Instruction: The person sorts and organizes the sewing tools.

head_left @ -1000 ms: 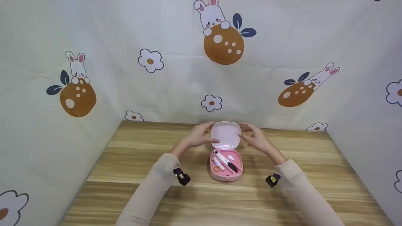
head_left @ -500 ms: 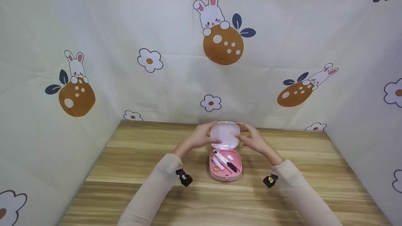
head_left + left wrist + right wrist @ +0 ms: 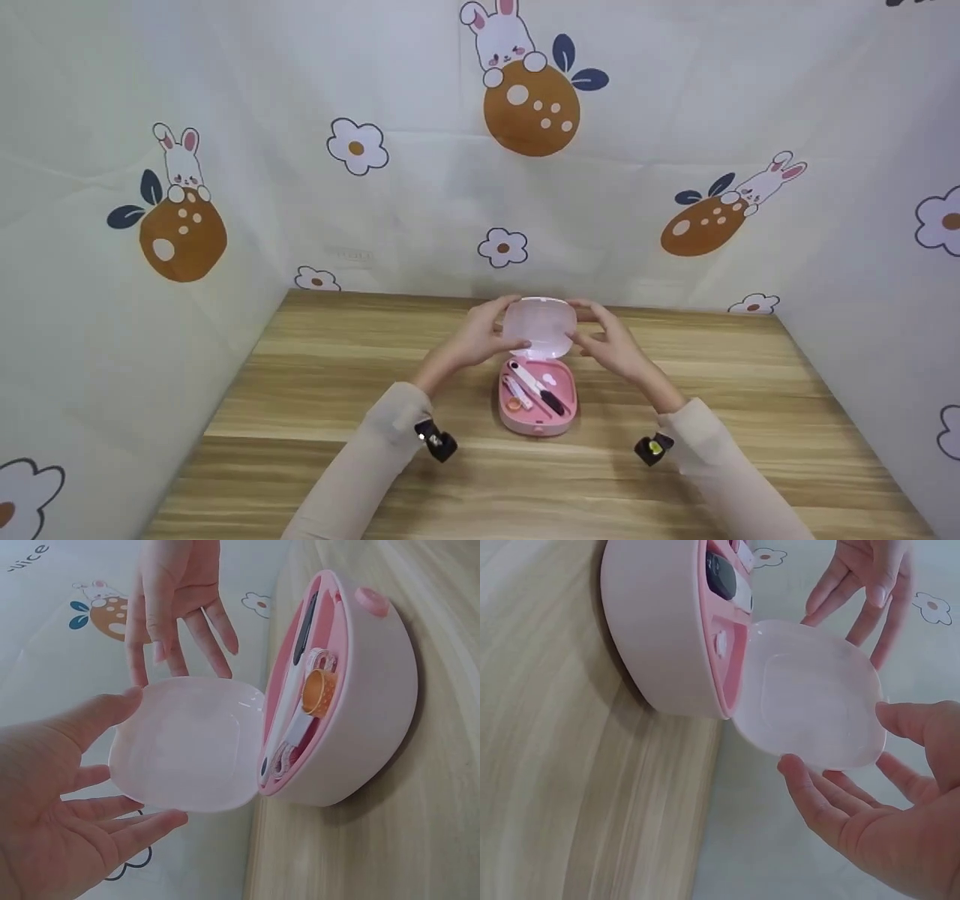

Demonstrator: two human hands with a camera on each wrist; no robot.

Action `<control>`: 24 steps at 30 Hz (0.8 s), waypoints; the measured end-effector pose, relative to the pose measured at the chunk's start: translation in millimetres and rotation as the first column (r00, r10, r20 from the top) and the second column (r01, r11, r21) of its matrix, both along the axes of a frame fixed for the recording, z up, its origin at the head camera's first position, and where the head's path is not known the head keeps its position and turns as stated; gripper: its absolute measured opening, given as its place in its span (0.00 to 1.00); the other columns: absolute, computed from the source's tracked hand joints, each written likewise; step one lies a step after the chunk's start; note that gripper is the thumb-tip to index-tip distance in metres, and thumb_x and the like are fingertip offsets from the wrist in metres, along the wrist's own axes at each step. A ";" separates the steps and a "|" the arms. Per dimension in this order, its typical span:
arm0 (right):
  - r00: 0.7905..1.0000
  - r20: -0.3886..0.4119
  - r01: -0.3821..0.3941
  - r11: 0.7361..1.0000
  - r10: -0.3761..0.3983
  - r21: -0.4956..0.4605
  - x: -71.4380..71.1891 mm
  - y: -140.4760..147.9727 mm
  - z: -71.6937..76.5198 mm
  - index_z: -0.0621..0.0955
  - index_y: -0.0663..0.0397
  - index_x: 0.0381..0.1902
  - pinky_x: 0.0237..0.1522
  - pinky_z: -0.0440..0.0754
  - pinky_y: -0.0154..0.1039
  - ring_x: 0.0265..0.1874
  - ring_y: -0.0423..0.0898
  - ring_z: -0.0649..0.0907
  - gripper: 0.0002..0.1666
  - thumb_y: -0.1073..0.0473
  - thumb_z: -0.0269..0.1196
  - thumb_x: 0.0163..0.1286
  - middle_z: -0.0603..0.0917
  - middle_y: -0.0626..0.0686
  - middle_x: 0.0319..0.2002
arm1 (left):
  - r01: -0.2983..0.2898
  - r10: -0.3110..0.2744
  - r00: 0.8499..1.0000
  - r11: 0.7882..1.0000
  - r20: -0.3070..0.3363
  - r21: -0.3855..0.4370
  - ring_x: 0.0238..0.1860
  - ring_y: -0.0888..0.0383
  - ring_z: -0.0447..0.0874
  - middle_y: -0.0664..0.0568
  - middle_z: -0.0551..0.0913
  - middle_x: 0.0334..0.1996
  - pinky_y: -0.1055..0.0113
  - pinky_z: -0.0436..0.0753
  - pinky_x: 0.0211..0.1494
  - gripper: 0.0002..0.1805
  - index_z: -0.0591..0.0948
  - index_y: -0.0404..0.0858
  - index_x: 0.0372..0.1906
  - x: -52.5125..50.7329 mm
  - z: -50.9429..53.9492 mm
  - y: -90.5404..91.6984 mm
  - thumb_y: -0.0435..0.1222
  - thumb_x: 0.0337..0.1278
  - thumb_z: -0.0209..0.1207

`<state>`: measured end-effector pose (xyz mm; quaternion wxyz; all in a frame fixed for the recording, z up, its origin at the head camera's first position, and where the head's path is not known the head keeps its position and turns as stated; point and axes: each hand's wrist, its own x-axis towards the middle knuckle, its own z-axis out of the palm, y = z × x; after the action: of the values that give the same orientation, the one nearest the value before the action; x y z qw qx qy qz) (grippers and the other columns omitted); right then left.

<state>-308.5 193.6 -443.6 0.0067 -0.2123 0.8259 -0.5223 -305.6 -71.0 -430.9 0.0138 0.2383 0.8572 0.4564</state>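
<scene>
A pink sewing box (image 3: 538, 427) sits on the table with its pale lid (image 3: 540, 326) raised at the back. My left hand (image 3: 474, 337) holds the lid's left side, thumb in front and fingers toward the back edge. On the other side my right hand (image 3: 616, 345) holds the lid the same way, its fingers spread around the corner. Inside the base lie a white tool with a black handle (image 3: 551, 403), a rolled tape measure (image 3: 321, 660), an orange thimble ring (image 3: 319, 693) and a small white piece (image 3: 721, 644).
The wood-grain table (image 3: 330, 450) ends just behind the lid. A pale cloth (image 3: 420, 202) printed with rabbits, oranges and flowers hangs at the back and both sides. Black wrist cameras (image 3: 436, 441) sit on the cuffs.
The lid has tipped slightly forward, its top edge now lower in the head view. Both hands have moved with it. The box's base and contents stay in place.
</scene>
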 end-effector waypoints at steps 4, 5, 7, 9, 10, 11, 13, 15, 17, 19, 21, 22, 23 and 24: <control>1.000 0.019 0.001 0.999 -0.001 -0.034 5.0 1.8 -2.9 0.70 0.65 0.72 0.45 0.93 0.58 0.49 0.72 0.88 0.29 0.66 0.63 0.78 0.77 0.77 0.64 | -0.015 0.014 1.000 0.998 0.014 0.066 0.65 0.35 0.81 0.31 0.74 0.70 0.54 0.88 0.63 0.38 0.70 0.30 0.73 5.9 -3.2 1.4 0.33 0.61 0.73; 1.000 0.027 0.002 0.999 -0.001 -0.042 6.1 2.1 -3.3 0.70 0.65 0.72 0.45 0.93 0.58 0.49 0.72 0.88 0.29 0.66 0.62 0.78 0.76 0.77 0.64 | -0.019 0.018 1.000 0.997 0.011 0.079 0.64 0.36 0.82 0.31 0.75 0.69 0.56 0.89 0.62 0.37 0.71 0.31 0.73 7.2 -3.8 1.7 0.33 0.61 0.73; 0.999 0.049 0.012 0.998 -0.009 -0.058 8.4 1.9 -3.7 0.70 0.64 0.72 0.46 0.93 0.59 0.50 0.72 0.87 0.28 0.66 0.61 0.79 0.76 0.76 0.64 | -0.029 0.029 1.000 0.995 0.004 0.091 0.63 0.36 0.82 0.32 0.75 0.68 0.57 0.89 0.61 0.35 0.72 0.32 0.71 9.6 -4.9 2.3 0.33 0.62 0.72; 0.998 0.067 0.020 0.997 -0.015 -0.069 10.5 1.1 -3.3 0.70 0.63 0.72 0.47 0.92 0.60 0.51 0.72 0.87 0.27 0.65 0.61 0.79 0.76 0.76 0.65 | -0.038 0.039 0.999 0.995 -0.009 0.094 0.62 0.37 0.83 0.33 0.77 0.67 0.57 0.90 0.60 0.32 0.74 0.33 0.69 11.7 -5.7 2.8 0.33 0.62 0.72; 0.997 0.077 0.028 0.997 -0.022 -0.076 11.6 0.3 -3.0 0.70 0.62 0.71 0.47 0.92 0.61 0.52 0.72 0.87 0.26 0.65 0.61 0.80 0.76 0.75 0.64 | -0.038 0.040 0.999 0.994 -0.019 0.100 0.62 0.37 0.83 0.33 0.77 0.66 0.56 0.90 0.60 0.31 0.74 0.33 0.68 12.7 -6.2 3.2 0.33 0.63 0.72; 0.996 0.088 0.037 0.996 -0.030 -0.081 12.7 -0.4 -2.5 0.71 0.61 0.71 0.47 0.92 0.61 0.52 0.71 0.87 0.25 0.64 0.60 0.80 0.76 0.75 0.64 | -0.040 0.043 0.999 0.993 -0.031 0.107 0.62 0.37 0.83 0.33 0.78 0.66 0.55 0.89 0.61 0.30 0.75 0.32 0.67 13.8 -6.4 3.7 0.33 0.63 0.72; 0.994 0.103 0.047 0.995 -0.038 -0.088 14.0 -1.2 -1.8 0.71 0.61 0.70 0.47 0.92 0.62 0.52 0.71 0.87 0.24 0.63 0.60 0.81 0.77 0.74 0.64 | -0.050 0.056 0.997 0.992 -0.055 0.115 0.62 0.39 0.82 0.34 0.79 0.63 0.55 0.89 0.61 0.26 0.76 0.32 0.64 15.5 -6.8 4.8 0.34 0.65 0.71; 0.991 0.121 0.061 0.993 -0.049 -0.098 15.0 -2.9 -0.4 0.71 0.61 0.68 0.46 0.92 0.60 0.52 0.70 0.87 0.22 0.62 0.59 0.81 0.77 0.74 0.63 | -0.064 0.074 0.994 0.990 -0.079 0.125 0.62 0.40 0.82 0.35 0.81 0.60 0.55 0.89 0.61 0.23 0.77 0.32 0.61 17.2 -7.3 6.1 0.36 0.67 0.69; 0.989 0.139 0.074 0.992 -0.060 -0.105 15.2 -4.2 0.6 0.71 0.60 0.66 0.43 0.93 0.55 0.51 0.69 0.88 0.20 0.60 0.59 0.82 0.78 0.73 0.62 | -0.092 0.105 0.989 0.989 -0.100 0.118 0.61 0.42 0.83 0.37 0.83 0.57 0.56 0.90 0.60 0.20 0.78 0.32 0.58 18.4 -7.4 7.6 0.38 0.69 0.68; 0.986 0.151 0.091 0.990 -0.074 -0.110 15.5 -5.8 1.8 0.72 0.60 0.63 0.41 0.93 0.51 0.49 0.66 0.88 0.19 0.58 0.60 0.82 0.79 0.71 0.60 | -0.121 0.134 0.984 0.987 -0.118 0.108 0.58 0.43 0.83 0.39 0.84 0.54 0.56 0.90 0.59 0.18 0.78 0.33 0.55 19.3 -7.5 9.1 0.40 0.71 0.67; 0.984 0.155 0.108 0.988 -0.090 -0.112 15.9 -7.0 2.7 0.72 0.60 0.60 0.39 0.93 0.48 0.47 0.65 0.89 0.17 0.57 0.60 0.82 0.79 0.71 0.58 | -0.141 0.155 0.978 0.985 -0.138 0.103 0.55 0.45 0.84 0.40 0.85 0.51 0.56 0.91 0.57 0.16 0.79 0.34 0.52 20.2 -7.8 10.4 0.41 0.72 0.66; 0.984 0.153 0.110 0.988 -0.093 -0.108 16.1 -7.5 3.2 0.72 0.60 0.59 0.38 0.93 0.47 0.46 0.65 0.89 0.16 0.57 0.60 0.82 0.79 0.72 0.58 | -0.151 0.164 0.976 0.984 -0.142 0.099 0.54 0.45 0.85 0.41 0.85 0.49 0.56 0.91 0.56 0.15 0.79 0.34 0.51 20.5 -7.7 10.7 0.41 0.72 0.66; 0.984 0.148 0.111 0.988 -0.095 -0.103 16.3 -7.8 3.4 0.72 0.60 0.58 0.38 0.93 0.47 0.46 0.66 0.88 0.16 0.56 0.60 0.82 0.79 0.73 0.58 | -0.159 0.172 0.974 0.983 -0.146 0.096 0.53 0.46 0.85 0.41 0.85 0.48 0.56 0.91 0.56 0.15 0.79 0.34 0.49 20.9 -7.7 11.0 0.42 0.73 0.65; 0.984 0.149 0.116 0.988 -0.101 -0.102 16.5 -8.2 3.5 0.72 0.60 0.57 0.37 0.93 0.47 0.46 0.67 0.88 0.15 0.57 0.60 0.82 0.80 0.73 0.58 | -0.167 0.179 0.971 0.982 -0.156 0.090 0.52 0.46 0.85 0.42 0.85 0.47 0.56 0.91 0.55 0.14 0.79 0.35 0.48 21.4 -7.7 11.2 0.42 0.73 0.65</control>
<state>-292.0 185.4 -440.0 0.0258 -0.1289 0.8037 -0.5804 -284.2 -59.8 -438.6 -0.1057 0.1996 0.8549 0.4670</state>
